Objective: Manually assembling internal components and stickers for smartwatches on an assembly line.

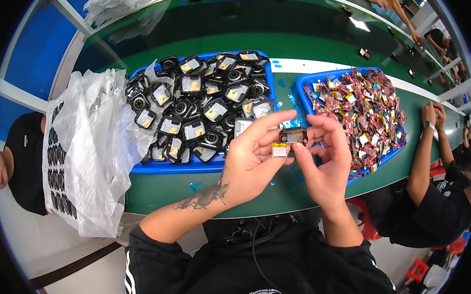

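Seen from above, two bare hands meet over a green table [262, 36]. The left hand [253, 158] and right hand [325, 162] together pinch a small dark square casing [293, 134], held up between thumbs and fingertips just above the table's near edge. A small yellow-and-silver flat part [279, 149] hangs right below the casing, touching the left thumb. Behind the left hand sits a blue tray [192, 168] heaped with many similar dark casings [200, 102]. Behind the right hand, a second blue tray [304, 81] is piled with small red, yellow and silver parts [365, 108]. A crumpled clear plastic bag [86, 150] lies at the left, partly draped over the first tray's edge. Another person's forearm [423, 151] rests on the table at the right, near the second tray.
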`<control>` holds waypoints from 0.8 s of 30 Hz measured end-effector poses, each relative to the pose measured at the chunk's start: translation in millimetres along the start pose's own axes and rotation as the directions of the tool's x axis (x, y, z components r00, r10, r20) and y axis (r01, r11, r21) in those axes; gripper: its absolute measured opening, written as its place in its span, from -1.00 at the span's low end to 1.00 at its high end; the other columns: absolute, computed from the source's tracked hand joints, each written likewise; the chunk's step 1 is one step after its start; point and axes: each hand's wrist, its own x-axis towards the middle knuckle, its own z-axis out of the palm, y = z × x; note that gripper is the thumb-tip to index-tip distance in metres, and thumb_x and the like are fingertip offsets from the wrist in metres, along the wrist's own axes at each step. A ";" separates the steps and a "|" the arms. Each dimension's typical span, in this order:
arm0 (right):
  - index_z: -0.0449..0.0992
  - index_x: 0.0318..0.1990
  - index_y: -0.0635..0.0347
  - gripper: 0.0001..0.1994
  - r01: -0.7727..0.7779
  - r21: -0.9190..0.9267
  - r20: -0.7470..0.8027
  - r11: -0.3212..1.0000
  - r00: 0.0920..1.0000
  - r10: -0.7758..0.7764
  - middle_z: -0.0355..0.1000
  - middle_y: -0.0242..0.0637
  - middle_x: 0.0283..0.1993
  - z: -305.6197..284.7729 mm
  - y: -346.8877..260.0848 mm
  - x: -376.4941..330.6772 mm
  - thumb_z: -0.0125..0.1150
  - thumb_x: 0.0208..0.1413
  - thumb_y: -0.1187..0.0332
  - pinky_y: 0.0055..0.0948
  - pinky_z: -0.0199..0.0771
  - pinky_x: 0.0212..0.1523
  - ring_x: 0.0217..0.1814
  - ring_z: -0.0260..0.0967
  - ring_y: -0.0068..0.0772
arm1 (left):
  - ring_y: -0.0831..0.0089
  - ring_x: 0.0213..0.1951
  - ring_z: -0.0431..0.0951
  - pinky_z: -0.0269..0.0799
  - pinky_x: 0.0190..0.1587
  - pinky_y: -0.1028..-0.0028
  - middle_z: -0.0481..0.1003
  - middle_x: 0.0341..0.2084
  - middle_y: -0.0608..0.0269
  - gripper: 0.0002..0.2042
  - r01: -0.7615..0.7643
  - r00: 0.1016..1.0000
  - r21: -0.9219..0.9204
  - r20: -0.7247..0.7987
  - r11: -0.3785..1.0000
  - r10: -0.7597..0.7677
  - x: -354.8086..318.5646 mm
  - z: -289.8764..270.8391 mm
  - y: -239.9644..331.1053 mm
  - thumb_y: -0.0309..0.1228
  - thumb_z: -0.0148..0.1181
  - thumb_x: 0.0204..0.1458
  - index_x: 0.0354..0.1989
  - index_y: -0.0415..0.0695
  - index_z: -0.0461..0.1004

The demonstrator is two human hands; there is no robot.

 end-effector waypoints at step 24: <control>0.52 -0.17 0.26 -0.64 -0.180 -0.597 0.035 0.782 0.968 0.250 0.50 -0.15 -0.21 -51.8 105.0 270.6 0.45 -0.17 0.36 -0.36 0.54 -0.23 -0.23 0.50 -0.27 | 0.16 -0.18 0.35 0.35 -0.12 0.25 0.31 -0.29 0.16 -0.59 -0.096 0.925 0.995 0.097 -0.021 0.368 25.6 -40.0 6.1 -0.33 0.37 -0.13 -0.06 -0.11 0.45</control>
